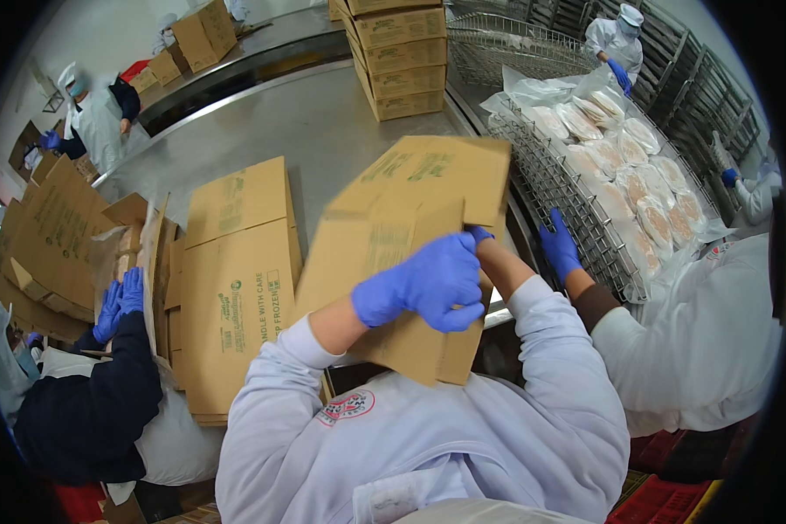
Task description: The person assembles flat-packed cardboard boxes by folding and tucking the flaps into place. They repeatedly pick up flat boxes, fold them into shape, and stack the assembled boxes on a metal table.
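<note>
A partly unfolded brown cardboard carton (415, 188) with green print stands tilted on the metal table in front of me, slightly blurred. My left hand (424, 284), in a blue glove, is closed into a fist over the carton's near side; what its fingers grip is hidden. Behind it, my right hand (480, 234) reaches in at the carton's edge, mostly covered by the left, so its fingers do not show. To the left lies a stack of flattened cartons (236, 288).
Closed cartons (402, 65) are stacked at the table's far side. On the right, a wire basket (576, 223) holds several bagged pale round patties (620, 175), with a co-worker's gloved hand (561, 244) on its edge. At left, another co-worker's hands (120, 304) press into an open carton (70, 236).
</note>
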### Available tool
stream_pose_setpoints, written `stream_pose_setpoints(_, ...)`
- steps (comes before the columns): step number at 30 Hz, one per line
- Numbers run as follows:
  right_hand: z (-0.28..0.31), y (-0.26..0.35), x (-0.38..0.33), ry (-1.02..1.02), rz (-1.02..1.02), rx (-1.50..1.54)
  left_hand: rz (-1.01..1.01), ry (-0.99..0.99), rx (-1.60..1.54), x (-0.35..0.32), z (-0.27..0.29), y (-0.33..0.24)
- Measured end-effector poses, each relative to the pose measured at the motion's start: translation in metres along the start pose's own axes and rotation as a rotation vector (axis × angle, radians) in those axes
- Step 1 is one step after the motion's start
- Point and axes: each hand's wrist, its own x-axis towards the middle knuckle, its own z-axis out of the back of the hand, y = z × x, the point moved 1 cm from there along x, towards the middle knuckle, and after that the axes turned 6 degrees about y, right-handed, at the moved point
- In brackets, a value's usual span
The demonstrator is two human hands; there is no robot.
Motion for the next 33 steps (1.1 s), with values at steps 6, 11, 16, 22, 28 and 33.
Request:
stream_pose_setpoints(6,0.089,0.019,-0.062,0.135,0.106,0.169,0.166,-0.317,0.351,-0.017,0.142,-0.03)
stream_pose_setpoints(11,0.12,0.02,-0.099,-1.015,0.828,0.151,0.319,-0.901,0.712,-0.046,0.171,-0.058)
stream_pose_setpoints(16,0.157,0.003,-0.076,-1.219,0.866,0.106,0.833,0.31,0.939,-0.005,0.105,-0.025)
stream_pose_setpoints(22,0.141,-0.017,-0.034,-1.226,0.932,0.408,0.791,0.6,0.381,-0.091,0.01,0.089)
stream_pose_setpoints(28,0.136,-0.025,-0.023,-1.241,0.931,0.396,0.971,0.568,0.459,-0.035,0.021,0.211)
stream_pose_setpoints(33,0.136,-0.023,-0.02,-1.263,0.908,0.322,0.972,0.274,0.915,0.037,0.064,0.27)
